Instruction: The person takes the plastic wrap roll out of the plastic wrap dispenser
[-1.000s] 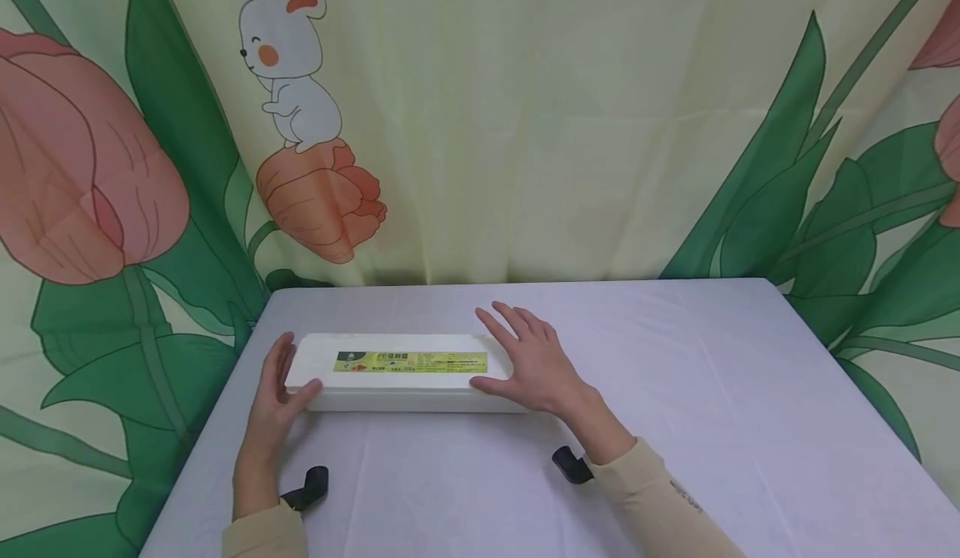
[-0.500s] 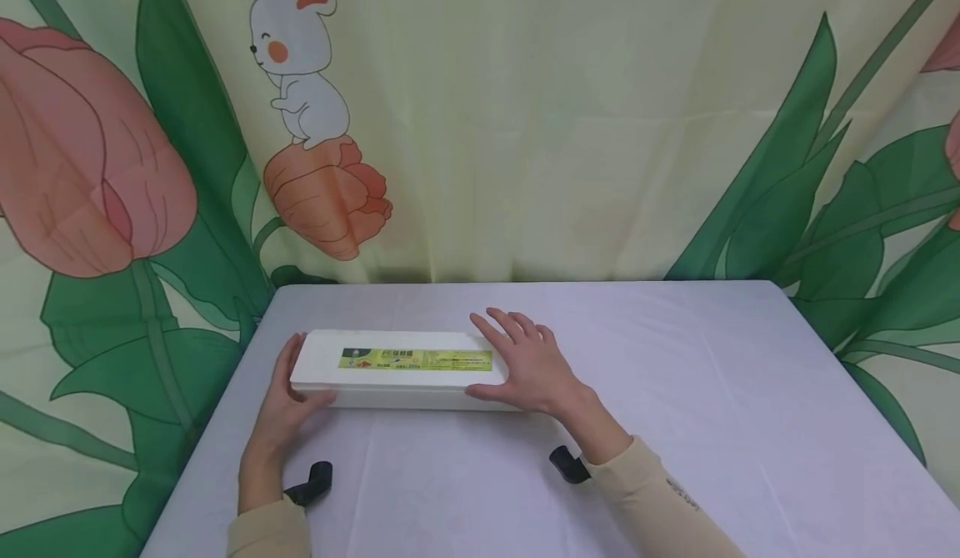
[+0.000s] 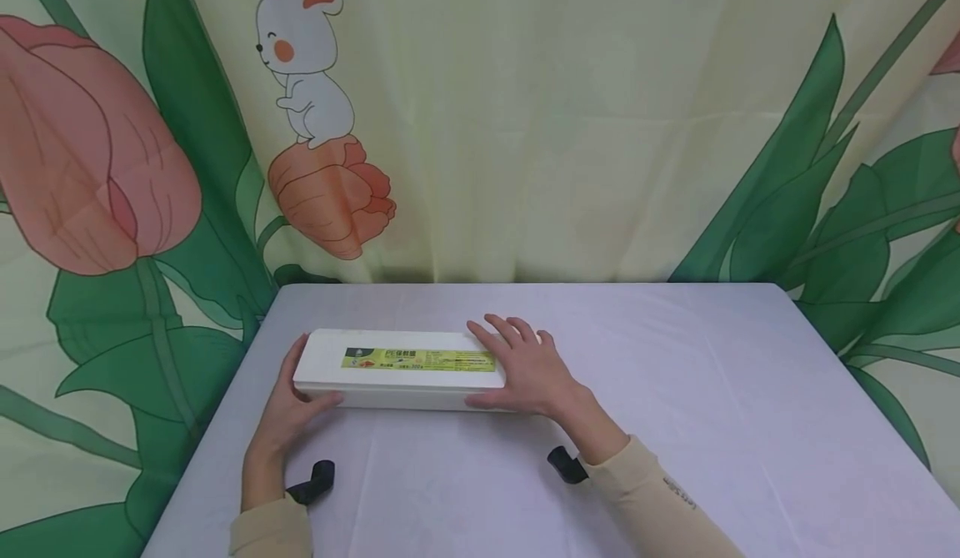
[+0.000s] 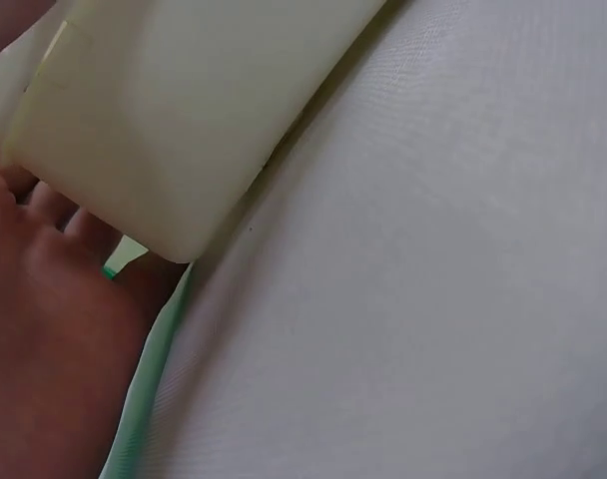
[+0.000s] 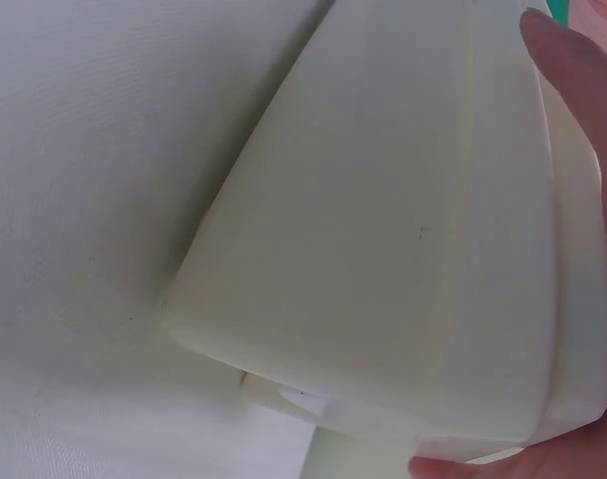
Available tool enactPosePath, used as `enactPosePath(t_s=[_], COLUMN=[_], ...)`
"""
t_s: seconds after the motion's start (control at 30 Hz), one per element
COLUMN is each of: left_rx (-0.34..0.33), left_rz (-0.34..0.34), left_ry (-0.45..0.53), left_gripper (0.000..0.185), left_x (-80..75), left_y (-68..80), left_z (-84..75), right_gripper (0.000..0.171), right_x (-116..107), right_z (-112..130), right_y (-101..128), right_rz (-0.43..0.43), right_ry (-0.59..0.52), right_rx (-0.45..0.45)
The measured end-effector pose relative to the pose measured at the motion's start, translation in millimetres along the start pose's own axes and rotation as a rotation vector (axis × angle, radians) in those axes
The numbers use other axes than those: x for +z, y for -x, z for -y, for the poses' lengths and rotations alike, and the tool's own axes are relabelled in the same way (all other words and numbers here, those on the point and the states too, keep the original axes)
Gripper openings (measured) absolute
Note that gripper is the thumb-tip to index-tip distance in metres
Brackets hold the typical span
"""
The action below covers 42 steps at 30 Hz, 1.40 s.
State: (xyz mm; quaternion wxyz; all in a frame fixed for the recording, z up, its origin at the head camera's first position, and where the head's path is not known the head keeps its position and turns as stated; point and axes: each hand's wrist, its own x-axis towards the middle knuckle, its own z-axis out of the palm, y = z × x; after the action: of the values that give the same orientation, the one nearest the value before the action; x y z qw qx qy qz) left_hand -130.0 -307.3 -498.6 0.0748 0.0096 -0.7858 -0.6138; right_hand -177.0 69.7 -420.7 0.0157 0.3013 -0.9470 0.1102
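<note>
A long white cling film box (image 3: 405, 398) with a yellow-green label lies on the white-covered table, its long side facing me. My left hand (image 3: 287, 404) grips its left end, thumb on the front face and fingers round behind. In the left wrist view, the fingers (image 4: 69, 220) of that hand pass behind the box's end. The right hand (image 3: 528, 370) holds the right end, with its thumb along the front and its other fingers over the top toward the back. In the right wrist view, the thumb (image 5: 573, 75) lies at the lid edge of the box (image 5: 383, 230).
The tablecloth (image 3: 675, 374) spreads out to the right of the box. Behind the table hangs a curtain (image 3: 570, 124) printed with tulips and a rabbit. A black wrist mount (image 3: 318, 481) sticks out by the left sleeve, another black mount (image 3: 567, 465) by the right.
The left hand has come in from beside the box and taken hold of its left end. The right hand's fingers have lowered onto the right end. The head view has shifted slightly.
</note>
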Motion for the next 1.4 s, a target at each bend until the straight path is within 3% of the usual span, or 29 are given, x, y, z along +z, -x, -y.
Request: enactPosePath(t_s=[0.37,1.4], left_rx=[-0.010,-0.054], left_rz=[0.041,0.059], left_ry=[-0.036,-0.068], left_gripper=[0.117,0.108], left_x=[2.0,4.1], left_y=[0.0,0.5], left_z=[1.6,-0.1], right_gripper=[0.104,0.088], right_x=[-2.0,4.9], right_z=[2.3,-3.9], right_y=[-1.7,1.5], right_rz=[0.068,-0.068], right_ry=[-0.003,-0.017], right_rx=[0.044,-0.026])
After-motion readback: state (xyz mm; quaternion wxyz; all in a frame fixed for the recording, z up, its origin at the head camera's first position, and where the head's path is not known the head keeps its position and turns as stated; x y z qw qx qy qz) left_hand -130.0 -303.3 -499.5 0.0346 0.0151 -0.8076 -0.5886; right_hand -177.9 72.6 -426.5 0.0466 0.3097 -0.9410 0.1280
